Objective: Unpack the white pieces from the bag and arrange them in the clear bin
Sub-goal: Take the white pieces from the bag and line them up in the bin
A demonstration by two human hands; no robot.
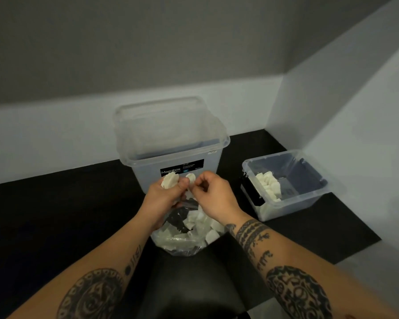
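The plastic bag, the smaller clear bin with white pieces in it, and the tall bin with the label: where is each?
plastic bag (182, 240), head view, on its bulging lower wall.
smaller clear bin (309, 178), head view, on its bare floor.
tall bin (171, 148), head view, on its front rim.

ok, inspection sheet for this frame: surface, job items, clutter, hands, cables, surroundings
Surface: black mat on a pale floor.
Job's things: clear bag of white pieces in front of the person; small clear bin to the right holds a row of white pieces along its left side.
Clutter: large clear box with a black label behind the bag, no pieces visible in it.
Hands: left hand grips several white pieces; right hand pinches at a piece above the bag.
Cables: nothing seen.
Surroundings: grey wall with pale baseboard, room corner at right.
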